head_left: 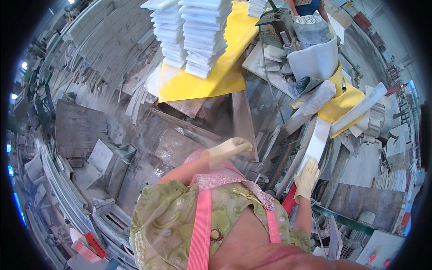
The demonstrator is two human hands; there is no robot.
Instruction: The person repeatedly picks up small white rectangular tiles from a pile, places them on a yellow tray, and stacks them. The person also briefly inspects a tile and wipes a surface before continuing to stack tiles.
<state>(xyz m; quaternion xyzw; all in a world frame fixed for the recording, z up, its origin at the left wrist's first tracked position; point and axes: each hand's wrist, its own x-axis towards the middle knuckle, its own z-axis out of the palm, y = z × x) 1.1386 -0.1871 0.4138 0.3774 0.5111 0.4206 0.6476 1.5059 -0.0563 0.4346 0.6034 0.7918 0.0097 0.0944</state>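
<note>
Both my hands wear cream rubber gloves. My left hand (231,148) is held in front of my body with its fingers curled together, and nothing shows in it. My right hand (308,177) lies with fingers stretched out on the near end of a white stone slab (316,137). This long, narrow slab rests on a machine's bed. Beyond it, a yellow cloth (348,101) drapes over the machine, with two pale stone bars (360,110) across it. The palm side of my right hand is hidden.
Tall stacks of white tiles (202,40) stand on a yellow-covered table (198,90) ahead. A dusty motor (310,29) and a curved white guard (313,58) rise at the far right. Stone strips (99,49) lean at the far left. Another person (308,6) stands beyond the machine.
</note>
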